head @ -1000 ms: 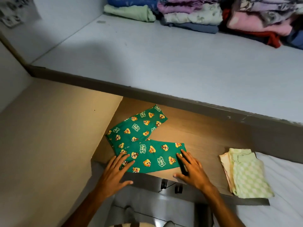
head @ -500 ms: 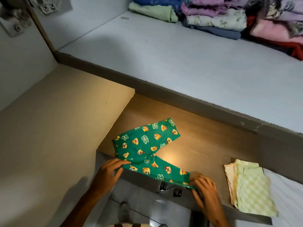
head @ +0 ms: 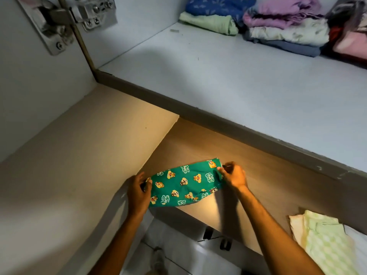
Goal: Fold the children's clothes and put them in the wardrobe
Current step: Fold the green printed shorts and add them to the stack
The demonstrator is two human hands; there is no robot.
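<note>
Green children's trousers (head: 184,182) with a cartoon chipmunk print lie doubled over into one band near the front edge of the wooden wardrobe shelf (head: 264,175). My left hand (head: 138,192) pinches the band's left end. Its right end is gripped by my right hand (head: 233,176), fingers closed on the cloth. Both forearms reach in from below.
A folded pale green checked garment (head: 325,241) lies on the same shelf at the right. Above, a white shelf (head: 218,76) carries stacks of folded clothes (head: 282,26) at the back. The open wardrobe door (head: 59,165) stands at the left, hinge (head: 59,20) at the top.
The trousers lay in a V with my palms flat on them. Both hands took hold of the near leg's ends and brought it over the other leg, leaving one folded band.
</note>
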